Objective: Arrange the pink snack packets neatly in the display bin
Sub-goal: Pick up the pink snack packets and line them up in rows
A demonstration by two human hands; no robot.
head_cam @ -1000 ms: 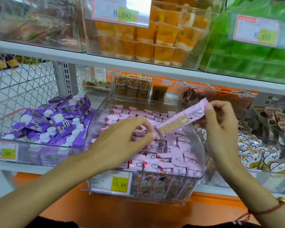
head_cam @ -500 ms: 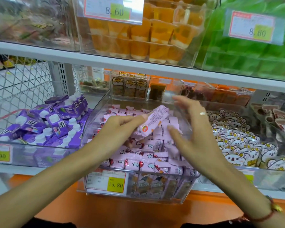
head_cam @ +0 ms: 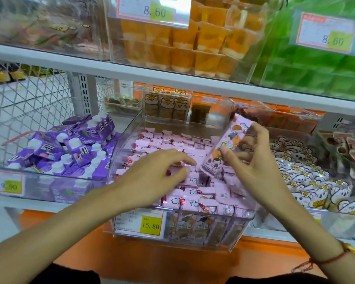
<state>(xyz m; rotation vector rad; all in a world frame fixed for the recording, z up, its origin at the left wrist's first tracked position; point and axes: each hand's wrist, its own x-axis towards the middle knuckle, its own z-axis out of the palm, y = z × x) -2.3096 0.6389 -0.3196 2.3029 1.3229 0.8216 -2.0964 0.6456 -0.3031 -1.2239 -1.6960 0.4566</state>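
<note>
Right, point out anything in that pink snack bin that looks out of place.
One pink packet is up out of the rows, tilted on a diagonal and pinched in the right hand. The left hand rests on the pink packets in the display bin. Those near the front right lie jumbled.

Display bin [head_cam: 242, 228] is set at shelf front, centre, w/ snack packets [head_cam: 193, 199] packed in rows inside. Pouch bin [head_cam: 66, 152] is placed just left of it, flower-print packets [head_cam: 307, 181] just right. Small box of cat-print packs [head_cam: 166, 105] is set behind. Jelly cups [head_cam: 182, 44] are stacked on shelf above. One packet [head_cam: 226, 146] is held over bin's right part by right hand [head_cam: 254, 169]; left hand [head_cam: 152, 177] is laid over rows.
</note>
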